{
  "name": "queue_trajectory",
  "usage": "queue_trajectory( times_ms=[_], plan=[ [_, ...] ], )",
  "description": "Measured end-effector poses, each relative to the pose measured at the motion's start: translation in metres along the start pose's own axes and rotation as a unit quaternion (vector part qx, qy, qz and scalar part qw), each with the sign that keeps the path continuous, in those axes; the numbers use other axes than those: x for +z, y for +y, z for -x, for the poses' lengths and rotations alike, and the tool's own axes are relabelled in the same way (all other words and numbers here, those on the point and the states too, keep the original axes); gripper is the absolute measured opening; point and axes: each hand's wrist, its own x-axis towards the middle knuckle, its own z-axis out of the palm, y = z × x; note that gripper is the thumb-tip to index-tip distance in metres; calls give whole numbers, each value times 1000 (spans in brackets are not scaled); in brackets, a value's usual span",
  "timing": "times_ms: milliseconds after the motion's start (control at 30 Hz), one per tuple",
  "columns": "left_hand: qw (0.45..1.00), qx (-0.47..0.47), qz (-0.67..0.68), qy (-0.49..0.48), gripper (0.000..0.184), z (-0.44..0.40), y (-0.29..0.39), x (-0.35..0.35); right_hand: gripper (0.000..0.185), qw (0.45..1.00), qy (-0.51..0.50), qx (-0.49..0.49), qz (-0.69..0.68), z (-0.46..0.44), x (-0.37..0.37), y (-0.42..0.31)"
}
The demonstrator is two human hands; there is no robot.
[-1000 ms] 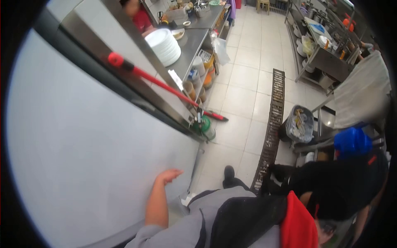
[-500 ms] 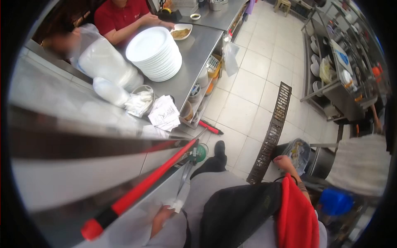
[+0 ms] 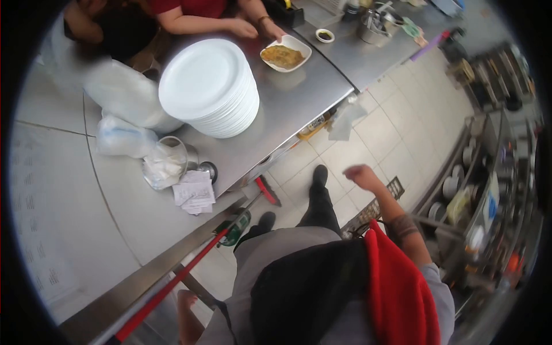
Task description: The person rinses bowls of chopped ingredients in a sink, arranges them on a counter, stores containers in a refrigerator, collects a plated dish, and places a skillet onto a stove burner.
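Observation:
My right hand (image 3: 362, 176) is held out over the tiled floor, short of the steel counter, with its fingers loosely curled and nothing visible in them. Low at my left side is my left hand (image 3: 187, 299), beside the red pole (image 3: 178, 267) of a broom; its fingers are mostly hidden. On the counter (image 3: 276, 109) stands a tall stack of white plates (image 3: 204, 80). Behind it, a co-worker's hand (image 3: 273, 30) grips the rim of a white square dish (image 3: 307, 50) with flat golden-brown food (image 3: 283, 57) in it.
Paper slips (image 3: 194, 192), a metal container of white tissue (image 3: 172, 158) and plastic-wrapped packs (image 3: 126, 95) lie at the counter's left end. A sauce bowl (image 3: 325, 35) and a utensil pot (image 3: 376, 26) are farther back. Steel shelving (image 3: 454, 201) lines the right; a floor grate (image 3: 374, 204) crosses the tiles.
I have stepped nearer the counter, and the plates and dish look closer. My right hand has moved from near the bin to out in front. The white item by my left hand no longer shows.

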Motion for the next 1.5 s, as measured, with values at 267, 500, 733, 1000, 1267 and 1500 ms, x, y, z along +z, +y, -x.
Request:
queue_trajectory(
  times_ms=[267, 500, 733, 1000, 1267, 1500],
  plan=[
    [940, -101, 318, 73, 23, 130, 185, 282, 22, 979, -144, -97, -103, -206, -146, -78],
    [920, -91, 370, 95, 30, 157, 294, 389, 25, 955, -215, -66, -192, -280, -194, -100],
    [911, -42, 376, 164, 30, 203, 376, 443, 36, 922, -247, -37, -296, -328, -205, -105],
    [943, -18, 292, 157, 24, 216, 370, 497, 45, 935, -231, -13, -268, -337, -193, -121],
    [942, -19, 253, 219, 27, 245, 418, 491, 47, 931, -232, -11, -280, -355, -171, -137],
    [944, 23, 231, 235, 34, 245, 390, 565, 50, 923, -220, -32, -313, -356, -165, -125]
  ],
)
